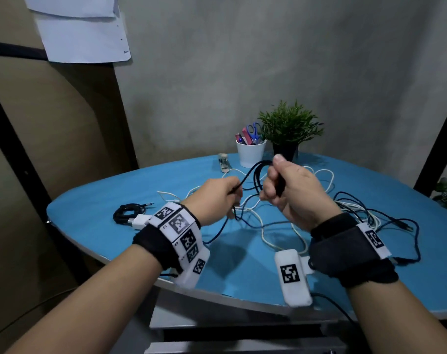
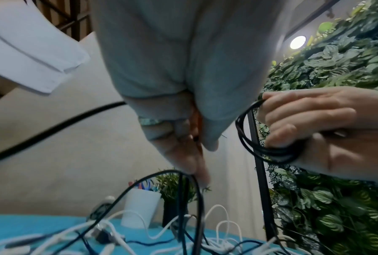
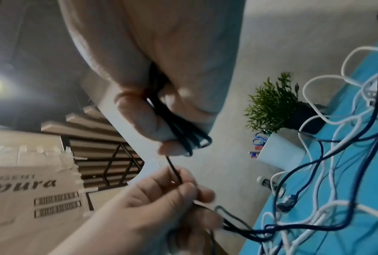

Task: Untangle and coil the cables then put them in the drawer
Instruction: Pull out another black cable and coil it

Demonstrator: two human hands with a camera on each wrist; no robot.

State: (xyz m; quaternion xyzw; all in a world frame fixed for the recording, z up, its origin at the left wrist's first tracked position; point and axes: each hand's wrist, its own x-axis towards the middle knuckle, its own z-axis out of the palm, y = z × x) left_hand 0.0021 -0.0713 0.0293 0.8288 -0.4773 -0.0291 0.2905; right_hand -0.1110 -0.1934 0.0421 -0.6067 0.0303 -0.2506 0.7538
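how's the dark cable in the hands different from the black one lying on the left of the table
The dark cable in the hands is lifted off the blue table; the black bundle lies on it. The held cable is only partly looped, gripped by the right hand, its tail pinched by the left hand and trailing into the tangle; the bundle is fully coiled and untouched. Both are thin and dark.

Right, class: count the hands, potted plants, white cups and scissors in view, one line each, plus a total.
Hands: 2, left hand and right hand, both gripping the dark cable
Potted plant: 1
White cup: 1
Scissors: 1
Total: 5
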